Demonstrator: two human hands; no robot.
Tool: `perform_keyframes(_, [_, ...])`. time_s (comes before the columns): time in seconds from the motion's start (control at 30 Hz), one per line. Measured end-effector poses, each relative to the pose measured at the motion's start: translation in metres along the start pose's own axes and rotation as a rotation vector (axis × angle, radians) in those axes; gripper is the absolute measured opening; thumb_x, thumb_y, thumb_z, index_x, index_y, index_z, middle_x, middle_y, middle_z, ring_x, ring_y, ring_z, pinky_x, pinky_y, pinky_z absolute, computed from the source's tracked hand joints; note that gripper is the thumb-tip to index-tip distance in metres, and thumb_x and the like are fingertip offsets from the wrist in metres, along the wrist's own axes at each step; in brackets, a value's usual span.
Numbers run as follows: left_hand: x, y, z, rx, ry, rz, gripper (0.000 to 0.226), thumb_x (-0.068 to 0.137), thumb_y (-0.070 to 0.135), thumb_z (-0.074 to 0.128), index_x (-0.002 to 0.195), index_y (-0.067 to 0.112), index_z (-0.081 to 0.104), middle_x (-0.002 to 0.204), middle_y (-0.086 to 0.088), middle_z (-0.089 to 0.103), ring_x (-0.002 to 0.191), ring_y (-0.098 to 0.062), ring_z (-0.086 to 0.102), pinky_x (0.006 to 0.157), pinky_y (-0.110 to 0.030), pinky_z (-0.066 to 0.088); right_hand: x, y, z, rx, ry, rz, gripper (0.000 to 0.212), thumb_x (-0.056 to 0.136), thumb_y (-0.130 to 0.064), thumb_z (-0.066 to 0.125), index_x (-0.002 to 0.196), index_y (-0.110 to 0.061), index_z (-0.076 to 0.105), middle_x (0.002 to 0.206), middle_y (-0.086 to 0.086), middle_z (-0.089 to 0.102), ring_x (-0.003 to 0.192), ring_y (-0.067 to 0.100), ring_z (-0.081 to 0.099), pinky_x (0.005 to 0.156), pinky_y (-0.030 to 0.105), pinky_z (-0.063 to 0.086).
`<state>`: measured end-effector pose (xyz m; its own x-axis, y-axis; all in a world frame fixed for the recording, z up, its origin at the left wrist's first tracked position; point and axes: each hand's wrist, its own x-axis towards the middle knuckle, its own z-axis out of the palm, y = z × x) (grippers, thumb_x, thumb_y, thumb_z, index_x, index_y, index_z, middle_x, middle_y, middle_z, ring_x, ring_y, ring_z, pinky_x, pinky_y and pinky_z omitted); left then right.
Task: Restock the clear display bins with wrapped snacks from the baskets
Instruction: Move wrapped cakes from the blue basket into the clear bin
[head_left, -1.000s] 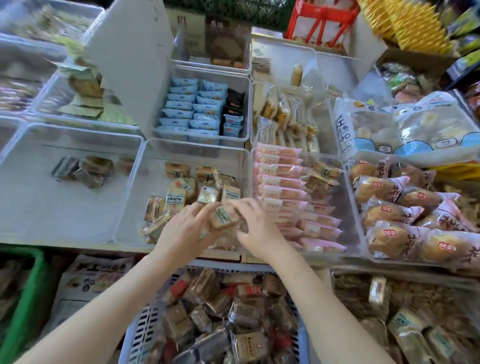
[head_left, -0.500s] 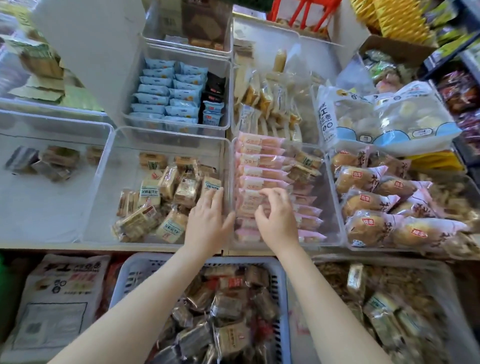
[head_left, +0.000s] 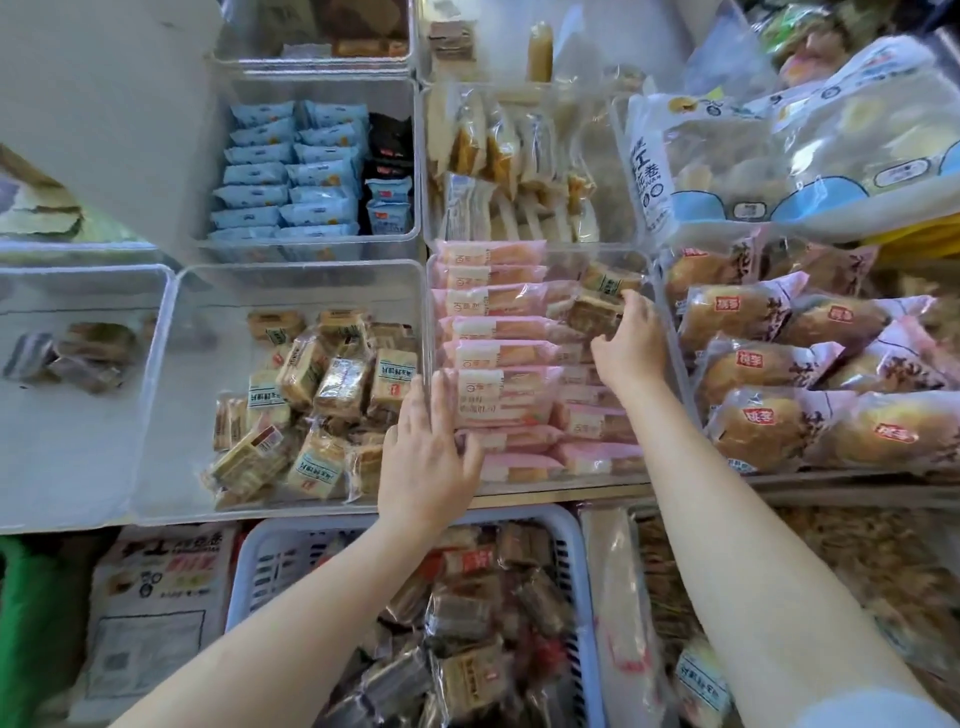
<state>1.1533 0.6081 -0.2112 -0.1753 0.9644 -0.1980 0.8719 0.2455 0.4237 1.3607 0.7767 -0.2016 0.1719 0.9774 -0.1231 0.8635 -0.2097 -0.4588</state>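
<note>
Pink-wrapped packs already fill the centre bin, left hand flat against them, right hand pinching a brown snack, basket below well stocked.

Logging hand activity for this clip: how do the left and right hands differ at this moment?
The left hand lies with straight fingers against the near pink packets, at the wall between two bins; the right hand reaches deeper into the pink-packet bin. The left hand grips nothing; the right hand's fingers curl onto a brown snack pack beside the pink packets. Both are bare and work in the same bin.
</note>
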Motion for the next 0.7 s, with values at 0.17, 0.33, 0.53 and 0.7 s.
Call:
perform_keyframes(0.17, [0.001, -0.001, 0.0, 0.002, 0.001, -0.014, 0.078, 0.098, 0.047, 0.034, 0.157, 0.019, -0.008, 0.166, -0.011, 0.002, 0.152, -0.024, 0.006, 0.118, -0.042, 0.024, 0.001, 0.006, 0.008, -0.097, 0.02, 0.076, 0.031, 0.092, -0.02, 0.064, 0.119, -0.006, 0.058, 0.121, 0.012, 0.048, 0.113, 0.033, 0.052, 0.089, 0.04, 0.047])
perform_keyframes(0.33, [0.001, -0.001, -0.001, -0.047, -0.015, -0.009, 0.078, 0.097, 0.049, 0.035, 0.158, 0.021, -0.006, 0.166, -0.011, 0.002, 0.152, -0.023, 0.006, 0.12, -0.041, 0.025, -0.045, -0.003, -0.019, 0.131, 0.206, 0.039, 0.025, 0.092, -0.025, 0.069, 0.111, -0.012, 0.061, 0.115, 0.008, 0.048, 0.083, 0.019, 0.05, 0.064, 0.024, 0.036])
perform_keyframes(0.53, [0.005, -0.014, -0.041, -0.57, 0.081, -0.088, 0.05, 0.094, 0.053, 0.052, 0.136, 0.027, 0.055, 0.147, -0.002, 0.044, 0.129, -0.007, 0.045, 0.107, -0.04, 0.042, -0.127, -0.038, -0.049, 0.296, 0.348, -0.265, 0.033, 0.086, -0.018, 0.076, 0.118, -0.016, 0.065, 0.109, 0.003, 0.055, 0.08, 0.007, 0.05, 0.065, 0.004, 0.04])
perform_keyframes(0.7, [0.004, -0.032, -0.106, -1.051, -0.273, -0.045, 0.045, 0.086, 0.049, 0.067, 0.128, 0.034, 0.059, 0.11, 0.002, 0.071, 0.095, -0.015, 0.07, 0.071, -0.027, 0.056, -0.166, -0.085, -0.027, 0.344, -0.05, -0.491, 0.037, 0.084, -0.014, 0.077, 0.119, -0.021, 0.067, 0.109, 0.001, 0.056, 0.091, 0.013, 0.058, 0.078, 0.022, 0.052])
